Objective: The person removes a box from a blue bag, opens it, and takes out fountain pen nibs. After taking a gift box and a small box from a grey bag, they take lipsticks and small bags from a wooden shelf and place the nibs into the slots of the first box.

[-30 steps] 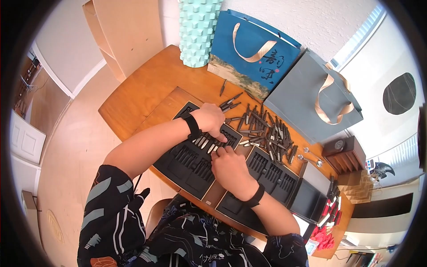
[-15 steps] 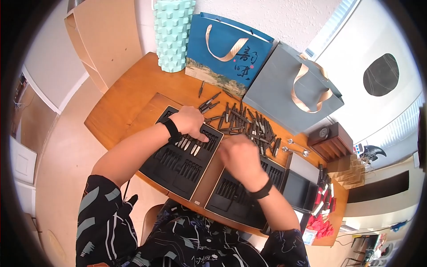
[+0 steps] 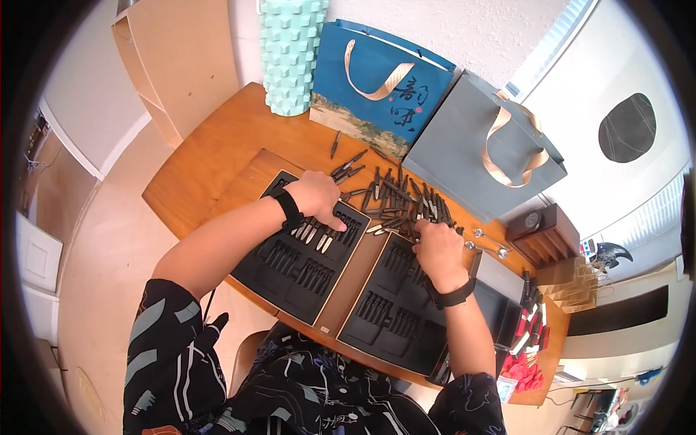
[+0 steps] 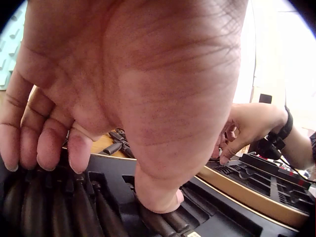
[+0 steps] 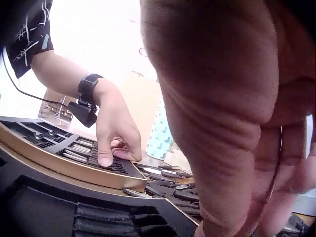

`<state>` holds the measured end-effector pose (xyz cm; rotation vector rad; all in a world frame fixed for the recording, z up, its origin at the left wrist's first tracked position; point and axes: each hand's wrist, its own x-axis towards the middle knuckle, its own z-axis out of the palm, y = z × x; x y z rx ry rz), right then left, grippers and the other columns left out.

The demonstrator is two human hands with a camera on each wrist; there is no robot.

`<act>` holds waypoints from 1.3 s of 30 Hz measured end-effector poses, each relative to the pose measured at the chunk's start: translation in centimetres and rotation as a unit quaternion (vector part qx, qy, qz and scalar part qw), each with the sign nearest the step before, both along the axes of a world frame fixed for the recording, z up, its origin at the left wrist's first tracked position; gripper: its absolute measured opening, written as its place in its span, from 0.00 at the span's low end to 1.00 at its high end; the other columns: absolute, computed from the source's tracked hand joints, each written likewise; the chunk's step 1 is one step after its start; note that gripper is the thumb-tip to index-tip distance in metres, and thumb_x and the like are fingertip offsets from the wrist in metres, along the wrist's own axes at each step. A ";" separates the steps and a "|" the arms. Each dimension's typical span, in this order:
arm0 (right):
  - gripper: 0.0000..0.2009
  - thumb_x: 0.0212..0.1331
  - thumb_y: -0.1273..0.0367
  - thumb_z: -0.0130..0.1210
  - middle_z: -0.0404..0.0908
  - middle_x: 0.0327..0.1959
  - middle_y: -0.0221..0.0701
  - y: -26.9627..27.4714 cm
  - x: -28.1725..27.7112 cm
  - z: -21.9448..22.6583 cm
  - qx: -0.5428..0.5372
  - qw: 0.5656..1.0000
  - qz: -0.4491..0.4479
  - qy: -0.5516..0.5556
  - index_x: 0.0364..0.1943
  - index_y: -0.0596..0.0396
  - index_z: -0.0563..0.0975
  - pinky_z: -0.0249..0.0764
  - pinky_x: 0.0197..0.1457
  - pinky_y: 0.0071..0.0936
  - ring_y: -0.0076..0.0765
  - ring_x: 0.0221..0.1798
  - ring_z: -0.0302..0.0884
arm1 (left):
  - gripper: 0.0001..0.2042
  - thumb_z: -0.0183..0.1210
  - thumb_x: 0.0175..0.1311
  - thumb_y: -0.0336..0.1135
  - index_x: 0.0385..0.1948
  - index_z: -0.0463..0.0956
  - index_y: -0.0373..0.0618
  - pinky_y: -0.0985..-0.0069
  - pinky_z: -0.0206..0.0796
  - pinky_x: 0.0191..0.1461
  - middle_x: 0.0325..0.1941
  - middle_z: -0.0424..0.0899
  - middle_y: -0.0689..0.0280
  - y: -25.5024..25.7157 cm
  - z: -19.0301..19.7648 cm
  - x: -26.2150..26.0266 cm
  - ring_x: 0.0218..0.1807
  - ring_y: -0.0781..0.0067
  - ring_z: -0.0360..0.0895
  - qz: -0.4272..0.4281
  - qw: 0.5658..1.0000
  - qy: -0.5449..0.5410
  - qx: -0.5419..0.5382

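Observation:
The left hand (image 3: 316, 197) rests on the left black tray (image 3: 298, 279); in the left wrist view its thumb and fingertips touch dark handles (image 4: 61, 207) lying in the slots, fingers relaxed. Pieces with pale blades (image 3: 310, 235) lie beside its thumb. Over the pile of dark knife-like pieces (image 3: 391, 196) reaches the right hand (image 3: 441, 254), just past the back edge of the right black tray (image 3: 377, 344). Its fingertips are hidden in the pile, so whether it pinches a piece does not show.
Behind the pile stand a blue paper bag (image 3: 370, 87) and a grey one (image 3: 471, 152). A mint textured roller (image 3: 290, 58) is at the back left. To the right are metal spoon-like items (image 3: 489, 248), a wooden box (image 3: 544, 235) and red items (image 3: 523, 373).
The right hand has moved from the left tray, across the right tray, to the pile at the back. The left hand has stayed on the left tray; the head view has shifted.

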<state>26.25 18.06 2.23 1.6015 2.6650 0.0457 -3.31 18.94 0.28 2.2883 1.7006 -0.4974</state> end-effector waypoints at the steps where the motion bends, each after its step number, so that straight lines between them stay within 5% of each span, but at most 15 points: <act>1: 0.10 0.57 0.69 0.69 0.89 0.34 0.43 0.0 0.1 0.1 0.003 1.000 0.000 -0.007 0.42 0.53 0.82 0.85 0.43 0.48 0.54 0.41 0.91 | 0.41 0.62 0.55 0.79 0.35 0.90 0.40 0.60 0.80 0.48 0.38 0.91 0.59 0.0 0.0 0.0 0.46 0.52 0.89 0.000 1.000 0.000 0.000; 8: 0.05 0.58 0.73 0.64 0.88 0.36 0.43 0.2 0.4 0.0 -0.001 0.999 -0.032 -0.003 0.37 0.55 0.83 0.84 0.46 0.49 0.55 0.43 0.90 | 0.41 0.62 0.55 0.80 0.35 0.90 0.39 0.59 0.79 0.48 0.39 0.91 0.58 -0.1 0.1 0.0 0.48 0.52 0.89 0.000 1.000 -0.003 -0.002; 13: 0.05 0.62 0.76 0.61 0.85 0.39 0.42 -0.9 -1.4 2.0 0.062 0.944 0.133 0.294 0.40 0.57 0.83 0.81 0.51 0.47 0.55 0.46 0.84 | 0.41 0.61 0.56 0.79 0.35 0.90 0.39 0.59 0.79 0.49 0.39 0.91 0.58 0.0 0.5 0.1 0.49 0.52 0.88 -0.005 1.000 -0.006 -0.016; 18: 0.07 0.60 0.76 0.65 0.84 0.34 0.40 -2.4 -4.6 1.7 0.007 0.898 0.180 0.401 0.42 0.56 0.83 0.82 0.45 0.46 0.54 0.41 0.84 | 0.43 0.63 0.54 0.79 0.37 0.88 0.35 0.57 0.79 0.49 0.37 0.91 0.52 0.4 0.9 0.1 0.45 0.47 0.89 -0.014 0.999 -0.014 -0.035; 24: 0.06 0.57 0.76 0.65 0.84 0.33 0.39 -3.4 -6.7 0.5 0.023 0.923 0.200 0.326 0.38 0.56 0.82 0.81 0.44 0.45 0.51 0.41 0.85 | 0.42 0.63 0.56 0.78 0.42 0.88 0.35 0.58 0.78 0.55 0.42 0.91 0.50 0.8 1.5 -0.2 0.50 0.47 0.88 -0.029 0.997 -0.001 -0.072; 29: 0.05 0.56 0.77 0.65 0.83 0.33 0.37 -4.0 -7.5 0.5 0.058 0.941 0.198 0.269 0.35 0.55 0.82 0.81 0.43 0.46 0.51 0.41 0.85 | 0.41 0.52 0.68 0.76 0.44 0.89 0.37 0.57 0.77 0.60 0.47 0.91 0.52 2.1 -1.2 -1.1 0.54 0.47 0.86 0.008 0.997 -0.025 -0.066; 32: 0.04 0.56 0.77 0.64 0.82 0.32 0.38 -4.7 -8.0 0.5 0.073 0.938 0.201 0.272 0.34 0.56 0.82 0.81 0.42 0.46 0.50 0.41 0.84 | 0.42 0.48 0.70 0.77 0.46 0.89 0.37 0.57 0.77 0.61 0.49 0.90 0.51 1.3 0.6 -0.2 0.55 0.47 0.86 0.013 0.998 -0.009 -0.066; 39: 0.05 0.56 0.78 0.62 0.82 0.30 0.39 -5.4 -8.7 -2.0 0.047 0.940 0.225 0.251 0.35 0.56 0.82 0.81 0.39 0.45 0.50 0.37 0.85 | 0.43 0.49 0.69 0.77 0.40 0.88 0.33 0.56 0.76 0.59 0.44 0.90 0.45 1.2 0.3 -0.2 0.51 0.44 0.86 0.040 0.996 -0.053 -0.062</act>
